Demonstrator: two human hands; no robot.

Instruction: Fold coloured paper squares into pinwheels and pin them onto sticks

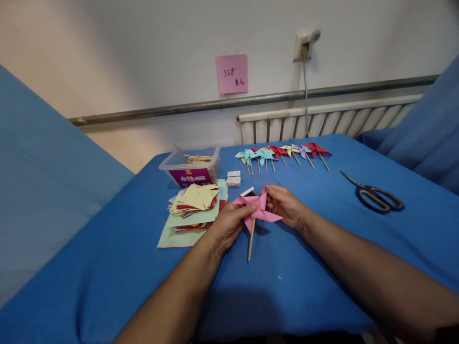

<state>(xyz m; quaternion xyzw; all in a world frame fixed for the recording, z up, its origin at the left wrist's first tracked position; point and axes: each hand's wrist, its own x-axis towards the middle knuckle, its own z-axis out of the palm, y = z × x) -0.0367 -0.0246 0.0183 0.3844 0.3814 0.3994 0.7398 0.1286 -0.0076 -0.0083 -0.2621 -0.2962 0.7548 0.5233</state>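
Pink pinwheel (257,208) held by two hands.

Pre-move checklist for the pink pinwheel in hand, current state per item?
1. Both hands on pink pinwheel: ok. Left hand and right hand grip it from either side.
2. Wooden stick attached: cannot tell. It hangs below the paper; the joint is hidden.
3. Blades folded to the centre: ok, though fingers cover part.
4. Room in the finished pinwheel row: ok. Bare blue table lies beside it.
5. Scissors clear of hands: ok, lying apart to the right.
6. Paper stack near: ok, beside the left hand.
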